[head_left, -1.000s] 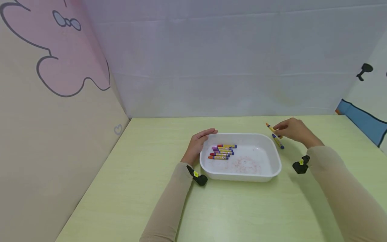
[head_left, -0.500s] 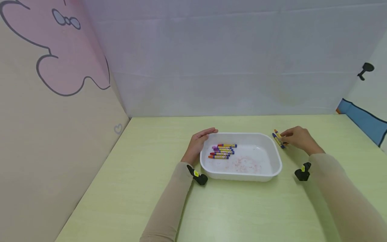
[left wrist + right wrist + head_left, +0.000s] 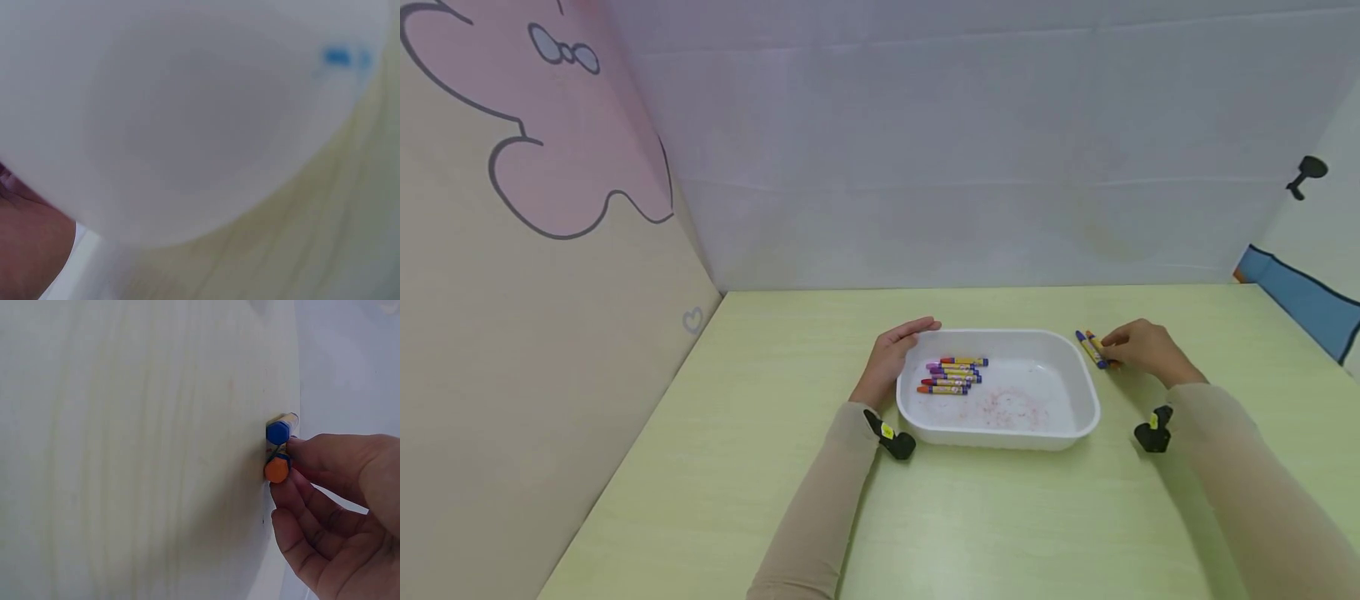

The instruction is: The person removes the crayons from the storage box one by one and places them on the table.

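Observation:
My left hand [image 3: 886, 362] rests against the left end of a white plastic tray [image 3: 1000, 436], fingers straight past its back corner. The tray's pale wall [image 3: 187, 125] fills most of the left wrist view. Several yellow-wrapped crayons [image 3: 955, 376] lie in a stacked row in the tray's left half. Off its right back corner, on the table, lies a blue crayon [image 3: 1087, 345]. Right alongside it is an orange crayon [image 3: 276, 470], which my right hand [image 3: 1142, 350] pinches between thumb and fingertips. In the right wrist view, the ends of both crayons point at the camera.
A pale yellow-green table [image 3: 715, 475] carries everything. A white cloth backdrop [image 3: 955, 167] stands behind its far edge, and a wall with a pink drawing [image 3: 587, 150] borders the left. Reddish specks mark the tray floor.
My right hand has drawn the orange crayon toward me, from beyond the blue crayon to lie alongside its right side. The left hand and the tray stay put.

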The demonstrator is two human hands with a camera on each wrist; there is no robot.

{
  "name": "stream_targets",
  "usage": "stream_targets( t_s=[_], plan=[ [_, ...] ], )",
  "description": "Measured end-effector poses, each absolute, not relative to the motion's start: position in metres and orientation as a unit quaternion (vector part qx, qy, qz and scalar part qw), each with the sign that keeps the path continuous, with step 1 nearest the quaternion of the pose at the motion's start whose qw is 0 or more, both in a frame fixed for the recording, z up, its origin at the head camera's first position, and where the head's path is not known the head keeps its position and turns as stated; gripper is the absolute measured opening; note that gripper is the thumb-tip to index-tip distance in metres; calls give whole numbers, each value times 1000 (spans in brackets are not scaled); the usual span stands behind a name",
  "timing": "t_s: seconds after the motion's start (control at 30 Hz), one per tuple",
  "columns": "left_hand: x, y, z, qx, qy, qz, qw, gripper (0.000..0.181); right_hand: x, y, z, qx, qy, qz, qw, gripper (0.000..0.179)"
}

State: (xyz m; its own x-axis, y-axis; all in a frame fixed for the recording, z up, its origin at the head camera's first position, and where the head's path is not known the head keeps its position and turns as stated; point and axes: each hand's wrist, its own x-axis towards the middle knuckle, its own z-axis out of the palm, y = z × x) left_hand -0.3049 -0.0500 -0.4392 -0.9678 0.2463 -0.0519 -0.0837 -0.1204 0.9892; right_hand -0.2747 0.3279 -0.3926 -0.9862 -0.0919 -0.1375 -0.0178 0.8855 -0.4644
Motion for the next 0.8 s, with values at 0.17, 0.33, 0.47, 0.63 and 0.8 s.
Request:
stream_targets(
  t_s=[0.17, 0.33, 0.47, 0.63, 0.8],
  plan=[
    [-304, -51, -435, 64, 651, 747, 120, 34, -275, 329, -394, -28, 968, -235, 79, 42],
    [-292, -52, -419, 66, 660, 739, 120, 35, -274, 329, -390, -28, 967, -242, 80, 45],
    [-294, -52, -420, 68, 660, 738, 123, 35, -273, 329, -382, -33, 967, -241, 78, 45],
    [-305, -51, -434, 70, 655, 742, 123, 35, -274, 327, -373, -46, 967, -240, 73, 46],
    [-306, -51, -438, 69, 654, 744, 117, 34, -277, 319, -362, -62, 966, -244, 66, 48]
  ],
)
